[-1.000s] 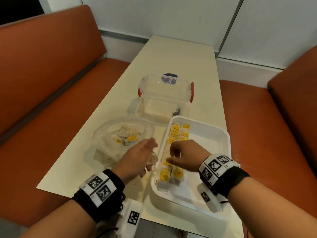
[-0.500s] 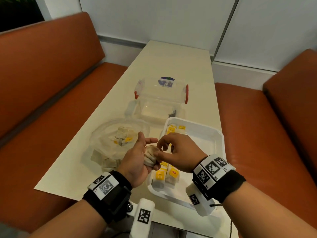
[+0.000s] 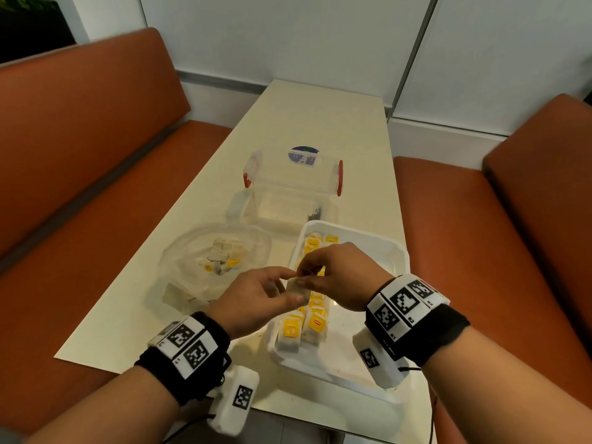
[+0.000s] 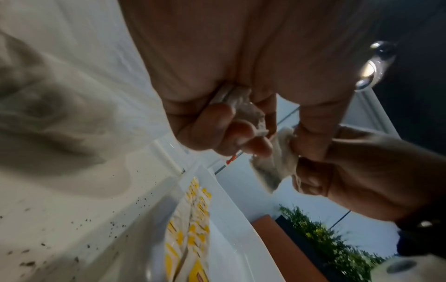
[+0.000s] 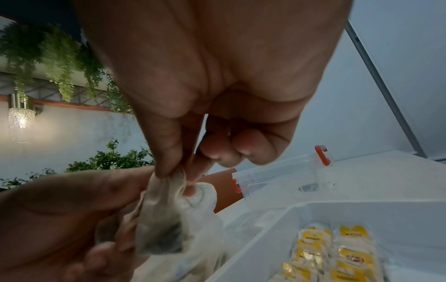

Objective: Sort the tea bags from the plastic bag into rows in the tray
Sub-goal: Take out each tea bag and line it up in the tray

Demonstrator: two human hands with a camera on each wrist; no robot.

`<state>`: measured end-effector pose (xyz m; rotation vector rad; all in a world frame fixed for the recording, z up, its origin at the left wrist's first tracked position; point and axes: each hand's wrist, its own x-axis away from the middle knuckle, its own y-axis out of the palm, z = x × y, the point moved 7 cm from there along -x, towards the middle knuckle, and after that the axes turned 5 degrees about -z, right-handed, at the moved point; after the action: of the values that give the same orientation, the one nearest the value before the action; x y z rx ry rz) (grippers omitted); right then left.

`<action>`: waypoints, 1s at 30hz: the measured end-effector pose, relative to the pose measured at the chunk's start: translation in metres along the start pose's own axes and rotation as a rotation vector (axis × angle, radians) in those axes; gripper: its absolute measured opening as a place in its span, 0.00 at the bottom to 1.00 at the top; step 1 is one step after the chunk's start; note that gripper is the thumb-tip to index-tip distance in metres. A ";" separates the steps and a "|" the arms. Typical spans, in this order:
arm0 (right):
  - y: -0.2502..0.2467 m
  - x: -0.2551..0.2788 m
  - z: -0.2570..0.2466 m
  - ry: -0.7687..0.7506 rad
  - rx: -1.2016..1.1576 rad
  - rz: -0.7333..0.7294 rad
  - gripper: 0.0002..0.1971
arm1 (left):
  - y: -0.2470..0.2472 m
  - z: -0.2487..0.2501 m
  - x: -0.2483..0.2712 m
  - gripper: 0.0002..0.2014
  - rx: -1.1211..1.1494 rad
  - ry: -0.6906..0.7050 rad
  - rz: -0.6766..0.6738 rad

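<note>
tea bag [image 3: 296, 288] held above white tray [image 3: 395, 251] edge, long axis roughly upright | pinched by right hand [image 3: 333, 277], gripped by left hand [image 3: 256, 299] | two rows [image 3: 315, 315] in tray; count unclear

A cream table [image 3: 323, 123] is showing between rust-orange benches [image 3: 80, 149]. The white tray [image 3: 381, 251] is holding tea bags [image 3: 315, 325] in off-white paper with yellow tags. At the tray's 10 o'clock, a clear bag [image 3: 192, 261] is showing more pale bags with yellow spots. At 12 o'clock, a clear box [image 3: 288, 193] is wearing red clips and a blue round label. Black wristbands [image 3: 439, 331] are carrying white blocks with black square code patterns. The wall [image 3: 288, 36] is looking pale grey-white.
</note>
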<state>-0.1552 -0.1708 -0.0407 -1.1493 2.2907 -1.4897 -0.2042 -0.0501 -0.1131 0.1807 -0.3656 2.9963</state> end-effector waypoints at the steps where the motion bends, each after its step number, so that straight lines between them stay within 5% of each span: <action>1: 0.000 0.000 -0.002 -0.007 -0.001 0.003 0.09 | 0.003 0.000 -0.001 0.15 -0.030 0.010 -0.018; 5: -0.002 0.000 -0.005 -0.032 0.005 0.027 0.09 | 0.008 -0.010 0.001 0.17 -0.037 -0.002 -0.104; 9: -0.007 0.004 -0.001 -0.068 -0.089 0.040 0.13 | 0.013 -0.009 0.009 0.07 0.231 -0.054 -0.221; 13: 0.002 0.008 -0.008 -0.214 -0.069 -0.056 0.24 | 0.016 -0.010 0.014 0.11 0.477 -0.157 -0.332; 18: 0.001 0.010 -0.015 -0.318 -0.061 -0.037 0.12 | 0.027 -0.010 0.017 0.16 0.577 -0.246 -0.462; 20: 0.000 0.012 -0.013 -0.308 -0.018 -0.028 0.09 | 0.025 -0.011 0.017 0.16 0.511 -0.244 -0.439; 23: 0.002 0.014 -0.003 -0.211 0.103 -0.057 0.09 | 0.008 -0.021 0.012 0.16 0.247 -0.262 -0.233; 27: 0.023 0.013 0.014 -0.069 0.268 -0.221 0.12 | -0.016 -0.031 0.005 0.13 -0.437 -0.273 0.055; 30: 0.050 0.010 0.023 -0.001 0.329 -0.363 0.13 | -0.014 -0.036 0.006 0.14 -0.556 -0.321 0.110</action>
<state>-0.1749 -0.1838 -0.0909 -1.5109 1.8042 -1.8974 -0.2119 -0.0267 -0.1437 0.5963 -1.2480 2.8214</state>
